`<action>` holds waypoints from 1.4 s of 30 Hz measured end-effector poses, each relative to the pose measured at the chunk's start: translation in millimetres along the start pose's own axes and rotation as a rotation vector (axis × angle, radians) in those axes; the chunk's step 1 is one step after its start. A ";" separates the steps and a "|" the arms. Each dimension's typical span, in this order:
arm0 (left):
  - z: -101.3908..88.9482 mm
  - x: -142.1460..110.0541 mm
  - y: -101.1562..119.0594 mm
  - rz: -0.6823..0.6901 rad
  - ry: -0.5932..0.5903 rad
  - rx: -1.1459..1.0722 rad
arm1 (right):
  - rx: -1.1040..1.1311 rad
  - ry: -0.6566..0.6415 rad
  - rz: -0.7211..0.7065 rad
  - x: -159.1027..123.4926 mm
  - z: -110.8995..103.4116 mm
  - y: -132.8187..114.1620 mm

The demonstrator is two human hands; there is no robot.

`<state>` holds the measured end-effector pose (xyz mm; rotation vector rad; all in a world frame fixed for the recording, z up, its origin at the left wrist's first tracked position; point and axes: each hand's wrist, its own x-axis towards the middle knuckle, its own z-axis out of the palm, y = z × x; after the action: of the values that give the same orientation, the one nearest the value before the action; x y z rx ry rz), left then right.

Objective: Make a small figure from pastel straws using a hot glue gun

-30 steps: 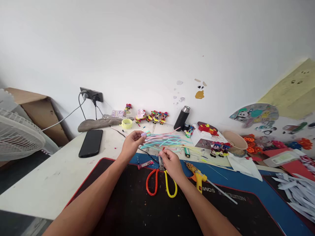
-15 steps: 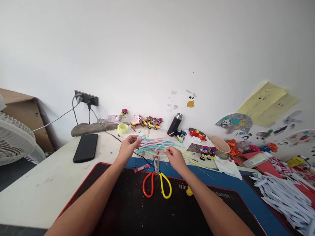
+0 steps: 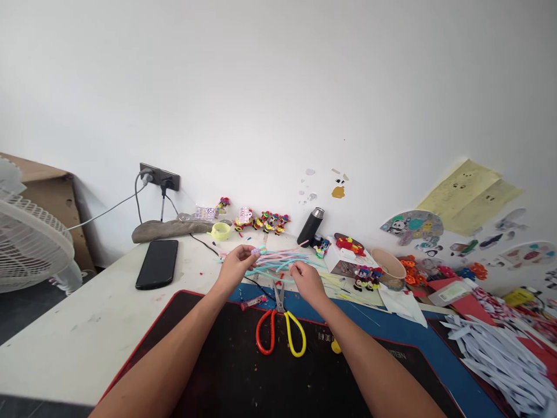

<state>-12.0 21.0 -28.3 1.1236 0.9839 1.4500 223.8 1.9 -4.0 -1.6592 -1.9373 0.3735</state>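
Left grip (image 3: 237,262) pinches a pastel piece (image 3: 255,252) at its tips; right grip (image 3: 307,280): hold unclear.

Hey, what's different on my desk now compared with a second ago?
Your right hand has moved right, no longer overlapping the blades of the scissors. Your right forearm now hides most of the yellow glue gun, and the view has swung right. Nothing was visibly let go: your left hand still pinches a small pastel piece. The scissors, phone and black bottle stayed put.
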 end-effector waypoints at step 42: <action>5.2 -10.1 15.0 -0.041 0.002 0.097 | -0.267 -0.071 0.007 38.2 14.5 25.9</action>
<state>-9.8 8.7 -14.2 1.1647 1.0825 1.3833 233.5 46.1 -21.1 -1.8411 -2.1089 0.1844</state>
